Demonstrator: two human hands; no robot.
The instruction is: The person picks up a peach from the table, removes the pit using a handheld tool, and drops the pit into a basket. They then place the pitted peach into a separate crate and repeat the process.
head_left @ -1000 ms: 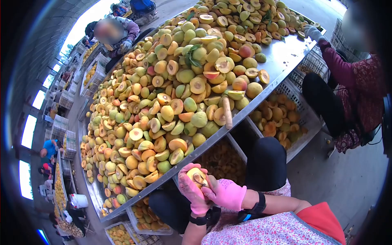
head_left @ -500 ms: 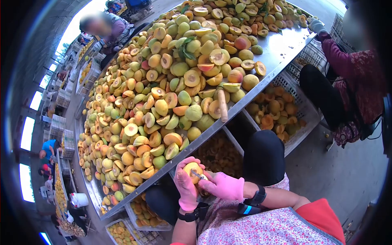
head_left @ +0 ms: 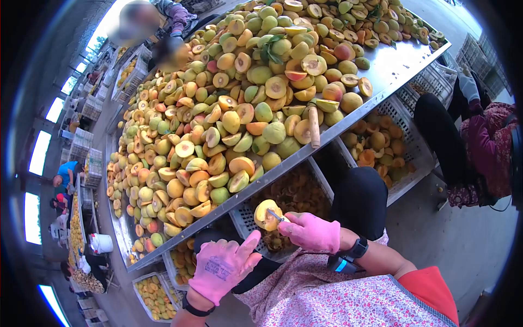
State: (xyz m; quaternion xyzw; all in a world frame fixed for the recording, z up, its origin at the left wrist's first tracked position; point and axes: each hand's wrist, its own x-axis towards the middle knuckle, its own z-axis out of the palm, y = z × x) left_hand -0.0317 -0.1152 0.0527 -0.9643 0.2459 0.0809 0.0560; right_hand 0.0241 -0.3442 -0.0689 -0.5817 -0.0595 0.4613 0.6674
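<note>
My right hand (head_left: 310,232), in a pink glove, is closed round a small tool whose metal end (head_left: 276,216) meets a halved yellow fruit (head_left: 267,214). This fruit is above a crate of brownish scraps (head_left: 297,191) below the table edge. My left hand (head_left: 224,267), also pink-gloved, is apart from the fruit, fingers spread and nothing in it. Beyond both hands, many halved fruits (head_left: 185,148) are heaped on the metal table (head_left: 388,64). A wooden handle (head_left: 314,126) lies on the heap at the table's edge.
Below the table are a crate of orange fruit halves (head_left: 406,188) at the right and another crate (head_left: 136,289) at the lower left. A co-worker (head_left: 487,141) sits at the right; another person (head_left: 174,16) is at the far side. A white bucket (head_left: 102,243) stands at the left.
My left hand has let go of the fruit and moved left and down, its fingers now spread. The fruit now sits at the tool's end, slightly higher. The far person's head has lowered over the heap.
</note>
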